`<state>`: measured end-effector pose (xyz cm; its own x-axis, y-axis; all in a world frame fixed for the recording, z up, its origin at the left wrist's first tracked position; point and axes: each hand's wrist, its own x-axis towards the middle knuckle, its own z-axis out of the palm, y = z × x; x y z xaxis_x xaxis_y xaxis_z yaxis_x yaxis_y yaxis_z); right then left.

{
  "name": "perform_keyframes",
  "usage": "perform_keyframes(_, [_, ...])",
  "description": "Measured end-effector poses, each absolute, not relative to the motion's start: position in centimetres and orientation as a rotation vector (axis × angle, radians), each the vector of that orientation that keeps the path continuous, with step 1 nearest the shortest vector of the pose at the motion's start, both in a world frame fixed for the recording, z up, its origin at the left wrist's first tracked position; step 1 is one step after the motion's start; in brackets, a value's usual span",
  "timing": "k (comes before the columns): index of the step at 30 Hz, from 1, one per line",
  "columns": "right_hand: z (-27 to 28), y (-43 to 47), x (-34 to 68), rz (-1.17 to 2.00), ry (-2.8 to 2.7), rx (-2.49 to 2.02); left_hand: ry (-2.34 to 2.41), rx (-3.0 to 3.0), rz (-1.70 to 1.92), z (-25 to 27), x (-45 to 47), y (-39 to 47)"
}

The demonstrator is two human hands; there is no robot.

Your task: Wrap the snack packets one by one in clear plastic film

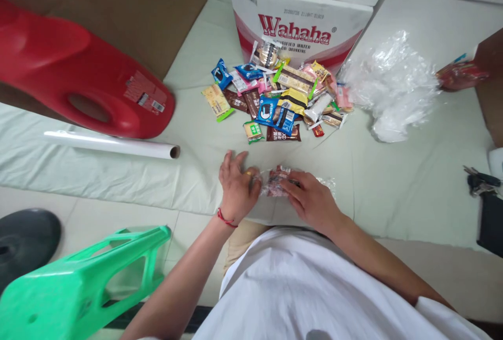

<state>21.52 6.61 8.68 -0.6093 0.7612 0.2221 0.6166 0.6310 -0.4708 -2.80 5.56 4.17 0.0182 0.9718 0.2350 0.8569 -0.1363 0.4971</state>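
While I had the left hand (238, 185) pinching the left end of the clear bag (264, 178), the right hand (314, 201) lay on the red packet (277, 176); couldn't tell if it gripped. Packet was between both hands, near the bench (393, 188) edge, snack pile (293, 100) beyond.

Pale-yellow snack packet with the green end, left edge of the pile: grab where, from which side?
I'd pinch the pale-yellow packet by its green end, coming from the near left. That end points toward the person, with tablecloth to its left and near side. Its right side is riskier: a brown packet lies close along it, leaving little finger room.
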Motion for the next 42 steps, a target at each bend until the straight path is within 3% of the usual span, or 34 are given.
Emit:
perform_keyframes(7, [6.5,7.0,21.2,0.448,-2.465,-1.05,1.549,1.371,0.635,7.9,-5.6,7.6])
perform_keyframes(13, [6.4,7.4,20.5,0.574,-2.408,-1.015,1.32,0.961,0.733,9.4,-1.1,8.6])
perform_keyframes(19, [7.5,8.1,23.0,1.07,-2.051,-1.062,1.617,1.735,0.774,8.4,4.3,4.5])
perform_keyframes(25, [8.4,9.8,27.1,0.829,-1.919,-1.611,1.784,2.25,0.525,7.0,5.7,1.8])
perform_keyframes(31, [7.6,7.8,27.0,1.065,-2.156,-1.729,1.711,2.326,0.538,6.7,4.8,2.1])
perform_keyframes(35, [7.8,6.7,28.2,1.159,-1.92,-1.676,1.73,2.333,0.543,6.3,4.8,2.2])
perform_keyframes(37, [8.3,6.3,28.9,1.102,-1.758,-1.706,1.744,2.339,0.553,6.0,4.9,2.2])
perform_keyframes(39, [8.9,5.5,29.1,0.844,-1.749,-1.682,1.757,2.347,0.561,5.6,5.0,2.1])
perform_keyframes(42, [9.6,3.5,28.2,0.498,-2.09,-1.444,1.746,2.339,0.585,5.2,5.0,1.9])
